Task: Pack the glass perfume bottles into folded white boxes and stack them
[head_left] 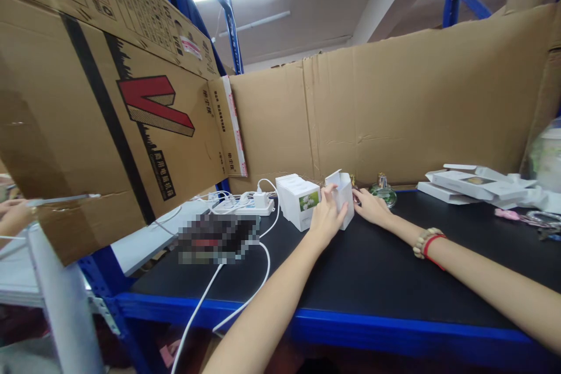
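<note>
A small white carton (346, 201) stands upright on the black tabletop with its top flap raised. My left hand (326, 213) is closed around its near left side. Just right of the carton is my right hand (371, 208), its fingers curled at a small glass bottle with a gold cap (353, 179), mostly hidden by the hand and the carton. Behind the right hand stands a round clear glass bottle with a gold top and green in it (383, 191). Several white cartons in a row (291, 198) stand left of my left hand; the nearest bears a white-flower picture.
White flattened cartons (477, 184) lie at the back right, near a pink item (507, 214) and a clear container. A power strip (254, 205) with white cables and a blurred-out device (214, 238) lie left. Cardboard walls (394, 105) enclose the back and left. Another person's hand (15, 213) shows far left.
</note>
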Tool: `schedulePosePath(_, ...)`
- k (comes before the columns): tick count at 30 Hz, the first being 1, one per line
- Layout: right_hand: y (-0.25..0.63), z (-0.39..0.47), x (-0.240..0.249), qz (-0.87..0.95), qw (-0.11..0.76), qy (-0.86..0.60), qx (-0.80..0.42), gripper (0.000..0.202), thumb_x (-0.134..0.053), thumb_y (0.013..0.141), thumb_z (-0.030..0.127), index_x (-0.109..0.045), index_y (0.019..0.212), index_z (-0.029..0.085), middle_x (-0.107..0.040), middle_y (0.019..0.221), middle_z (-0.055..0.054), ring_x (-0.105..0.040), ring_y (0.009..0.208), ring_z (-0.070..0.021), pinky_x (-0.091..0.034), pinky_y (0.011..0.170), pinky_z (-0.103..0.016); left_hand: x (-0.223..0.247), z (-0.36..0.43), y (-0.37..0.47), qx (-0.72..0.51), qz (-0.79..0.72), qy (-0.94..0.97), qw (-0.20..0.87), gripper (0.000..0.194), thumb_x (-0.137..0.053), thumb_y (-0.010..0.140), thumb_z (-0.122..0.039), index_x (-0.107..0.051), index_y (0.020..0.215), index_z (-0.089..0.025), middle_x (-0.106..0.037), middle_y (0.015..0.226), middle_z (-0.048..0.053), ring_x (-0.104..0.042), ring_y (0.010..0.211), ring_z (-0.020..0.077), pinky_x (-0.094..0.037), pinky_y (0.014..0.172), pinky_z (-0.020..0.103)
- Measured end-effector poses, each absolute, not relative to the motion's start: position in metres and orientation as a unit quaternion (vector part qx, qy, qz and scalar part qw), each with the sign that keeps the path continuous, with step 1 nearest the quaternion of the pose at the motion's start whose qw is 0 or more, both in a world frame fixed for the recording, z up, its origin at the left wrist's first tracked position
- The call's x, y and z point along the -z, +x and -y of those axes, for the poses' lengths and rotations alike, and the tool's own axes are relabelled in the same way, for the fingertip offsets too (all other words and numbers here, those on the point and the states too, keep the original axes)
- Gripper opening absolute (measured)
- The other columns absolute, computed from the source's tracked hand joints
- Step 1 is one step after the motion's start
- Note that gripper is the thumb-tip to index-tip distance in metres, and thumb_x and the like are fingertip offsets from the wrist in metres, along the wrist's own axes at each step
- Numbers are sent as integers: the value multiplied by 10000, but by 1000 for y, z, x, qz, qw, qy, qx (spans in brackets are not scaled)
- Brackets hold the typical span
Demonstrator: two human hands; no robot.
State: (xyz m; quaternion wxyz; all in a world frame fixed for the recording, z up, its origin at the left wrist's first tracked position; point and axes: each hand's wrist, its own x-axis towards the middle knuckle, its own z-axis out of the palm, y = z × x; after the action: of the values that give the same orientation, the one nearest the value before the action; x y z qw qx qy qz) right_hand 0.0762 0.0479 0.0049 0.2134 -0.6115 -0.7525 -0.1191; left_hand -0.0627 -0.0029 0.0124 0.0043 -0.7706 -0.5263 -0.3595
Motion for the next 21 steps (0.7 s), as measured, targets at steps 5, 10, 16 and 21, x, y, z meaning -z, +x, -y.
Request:
schedulePosePath(5, 81, -37, -11, 738, 283, -607, 86, 96, -463, 725, 229, -548, 685, 212, -612, 777, -26, -577, 711, -169, -371, 571, -236, -11, -2, -67, 383, 533, -755, 6, 329, -452, 820, -283, -289, 1075, -155, -556, 1019, 114, -630, 795, 205, -462, 698, 324)
schedulePosePath(10, 85, -22, -21, 684, 328, -648, 63, 287, -467, 699, 307, -384, 444, 205, -606, 647, -20, -570, 657, -172, -342, 539, -240, -11, 1, -66, 378, 539, -753, 8, 305, -446, 825, -289, -302, 1059, -157, -573, 969, 104, -627, 810, 218, -456, 716, 334)
schedulePosePath(16, 88, -17, -27, 651, 341, -674, 76, 250, -481, 696, 435, -464, 566, 222, -607, 579, -15, -602, 659, -219, -338, 534, -263, -13, 5, -66, 372, 533, -760, 4, 315, -420, 837, -272, -279, 1091, -149, -523, 1089, 140, -626, 852, 220, -459, 732, 335)
schedulePosePath(21, 85, -18, -24, 649, 370, -662, 58, 445, -533, 664, 359, -451, 1074, 207, -669, 734, -28, -627, 734, -242, -369, 548, -271, -15, 6, -65, 367, 538, -759, -4, 321, -417, 833, -271, -275, 1092, -143, -519, 1103, 146, -629, 857, 229, -464, 730, 341)
